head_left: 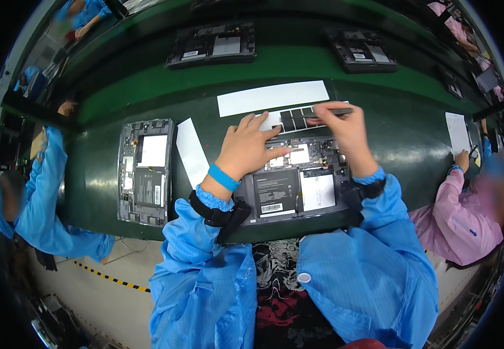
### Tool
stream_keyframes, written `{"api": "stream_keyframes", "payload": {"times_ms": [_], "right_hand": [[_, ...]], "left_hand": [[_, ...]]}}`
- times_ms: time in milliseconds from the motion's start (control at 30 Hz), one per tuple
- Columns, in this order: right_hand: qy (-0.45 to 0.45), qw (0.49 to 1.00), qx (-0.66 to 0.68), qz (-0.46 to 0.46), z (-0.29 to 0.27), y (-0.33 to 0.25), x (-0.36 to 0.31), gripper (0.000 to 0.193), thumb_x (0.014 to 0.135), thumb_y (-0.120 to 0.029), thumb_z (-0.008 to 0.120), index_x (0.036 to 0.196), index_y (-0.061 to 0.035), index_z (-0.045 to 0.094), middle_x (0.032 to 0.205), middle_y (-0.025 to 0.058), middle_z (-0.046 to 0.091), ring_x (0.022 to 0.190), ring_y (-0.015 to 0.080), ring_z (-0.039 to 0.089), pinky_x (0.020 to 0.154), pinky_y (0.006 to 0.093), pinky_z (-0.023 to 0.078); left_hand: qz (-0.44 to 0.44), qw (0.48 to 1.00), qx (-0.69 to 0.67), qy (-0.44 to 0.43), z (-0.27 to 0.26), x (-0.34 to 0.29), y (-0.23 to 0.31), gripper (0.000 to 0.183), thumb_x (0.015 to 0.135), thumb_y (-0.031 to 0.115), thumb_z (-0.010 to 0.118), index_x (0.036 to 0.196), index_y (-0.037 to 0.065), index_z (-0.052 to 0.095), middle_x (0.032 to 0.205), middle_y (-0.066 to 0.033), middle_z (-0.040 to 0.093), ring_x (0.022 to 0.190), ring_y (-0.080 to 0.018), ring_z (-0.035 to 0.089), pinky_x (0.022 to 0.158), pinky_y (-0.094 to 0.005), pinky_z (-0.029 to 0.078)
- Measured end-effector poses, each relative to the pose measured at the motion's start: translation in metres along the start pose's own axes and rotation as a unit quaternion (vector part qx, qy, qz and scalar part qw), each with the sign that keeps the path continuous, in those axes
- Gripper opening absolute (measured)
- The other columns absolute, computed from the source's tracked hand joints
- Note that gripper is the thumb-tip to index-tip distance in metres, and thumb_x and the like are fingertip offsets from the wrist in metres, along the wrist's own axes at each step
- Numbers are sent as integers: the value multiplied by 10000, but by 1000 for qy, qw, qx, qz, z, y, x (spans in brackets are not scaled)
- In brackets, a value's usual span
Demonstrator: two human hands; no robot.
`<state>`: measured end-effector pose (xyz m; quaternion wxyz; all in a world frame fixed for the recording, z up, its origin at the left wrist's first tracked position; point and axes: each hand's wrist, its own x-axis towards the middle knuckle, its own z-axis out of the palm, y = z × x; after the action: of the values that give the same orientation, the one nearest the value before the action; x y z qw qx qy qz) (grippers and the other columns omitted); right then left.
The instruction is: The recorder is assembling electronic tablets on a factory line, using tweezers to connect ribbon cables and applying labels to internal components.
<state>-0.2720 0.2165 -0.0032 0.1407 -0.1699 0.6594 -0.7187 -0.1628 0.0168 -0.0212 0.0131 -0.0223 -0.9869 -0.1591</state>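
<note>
Head view: inside the near edge of the dark-green bench (92, 174), spread-fingered left hand (244, 143) apparently steadies white-and-black rectangular sheet (293, 121) while right hand (348, 131) pinches slim dark tool (345, 110).

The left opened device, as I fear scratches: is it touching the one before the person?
Apart: the head view shows a slanted white strip and green table between the left device and the front device.
</note>
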Motion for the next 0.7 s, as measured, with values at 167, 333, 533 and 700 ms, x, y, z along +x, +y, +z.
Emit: {"api": "stream_keyframes", "payload": {"times_ms": [167, 333, 533, 700], "right_hand": [[46, 996, 28, 73, -29, -4, -43, 208, 864, -98, 681, 966, 80, 651, 815, 151, 682, 741, 224, 702, 688, 280, 569], [22, 990, 1, 136, -24, 13, -42, 186, 861, -97, 680, 946, 68, 660, 795, 142, 684, 700, 186, 689, 649, 263, 559], [-9, 997, 25, 78, -27, 18, -39, 166, 845, -56, 684, 933, 83, 660, 797, 139, 686, 705, 168, 680, 683, 261, 552], [-10, 997, 18, 73, -24, 19, -42, 158, 843, -55, 681, 929, 76, 662, 816, 132, 688, 722, 174, 691, 677, 252, 549]], "left_hand": [[7, 963, -181, 200, -28, -11, 25, 269, 886, 246, 630, 990, -1, 657, 989, -152, 664, 831, -270, 634, 712, -341, 498], [-141, 924, -347, 78, -11, -21, 40, 228, 902, 196, 609, 910, -28, 649, 561, -96, 601, 469, -189, 551, 495, -291, 422], [-148, 927, -339, 66, 9, -15, 49, 273, 865, 214, 672, 893, -55, 644, 610, -97, 639, 506, -141, 566, 493, -288, 422], [-160, 914, -369, 53, 13, -9, 44, 247, 871, 200, 670, 866, -46, 654, 609, -77, 641, 525, -95, 555, 495, -259, 419]]}}
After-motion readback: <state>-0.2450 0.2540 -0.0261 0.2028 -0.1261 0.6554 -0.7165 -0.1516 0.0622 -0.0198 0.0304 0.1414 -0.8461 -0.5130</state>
